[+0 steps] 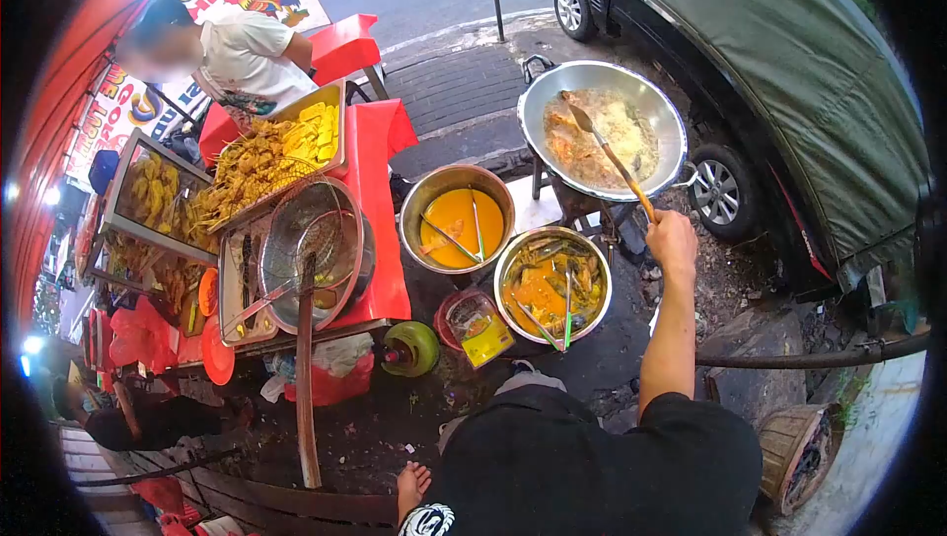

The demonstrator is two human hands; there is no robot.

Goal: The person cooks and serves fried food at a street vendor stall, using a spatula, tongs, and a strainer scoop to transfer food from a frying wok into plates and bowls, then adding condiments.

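Head view: right hand [673, 240] closed around wooden handle [628, 177] of spatula [582, 120].

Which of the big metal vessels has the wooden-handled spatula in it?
The wide two-handled pan, nearest the parked vehicle. The right hand holds the spatula there; the two deeper pots hold orange liquid.

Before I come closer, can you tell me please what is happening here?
The person's right hand holds a long-handled spatula, its blade in a wide pan of bubbling oil with food frying. The left hand is low beside the body, holding nothing visible. Two pots of orange liquid stand near the pan, with tongs in them. On the left, fried food fills a tray, and another person is behind it.
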